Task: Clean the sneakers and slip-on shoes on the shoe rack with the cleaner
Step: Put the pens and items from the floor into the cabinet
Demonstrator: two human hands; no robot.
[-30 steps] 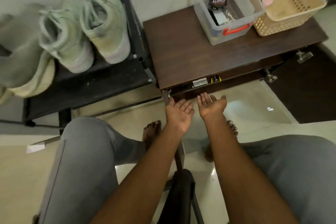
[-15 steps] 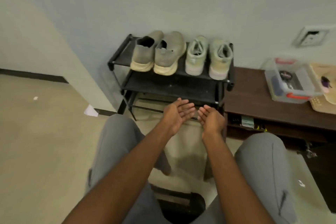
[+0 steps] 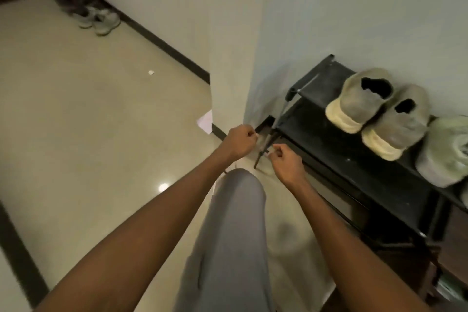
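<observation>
A black shoe rack (image 3: pixel 336 149) stands against the wall on the right. On its top shelf sit two grey-beige slip-on shoes (image 3: pixel 364 99) (image 3: pixel 397 124), heels toward me. A pale green sneaker (image 3: pixel 445 152) shows at the right edge, partly cut off. My left hand (image 3: pixel 239 143) and my right hand (image 3: pixel 286 162) hover with curled fingers in front of the rack's left leg, holding nothing that I can see. No cleaner is in view.
A wall corner (image 3: pixel 228 58) juts out left of the rack. Another pair of sneakers (image 3: pixel 98 20) lies on the tiled floor at the far left. A white paper scrap (image 3: pixel 205 121) lies at the corner's foot. My grey-trousered knee (image 3: pixel 238 197) is between my arms.
The view has swung left, away from the wooden table and boxes. Both hands turned from palms-up and open to curled fists, now near the rack's left leg.
</observation>
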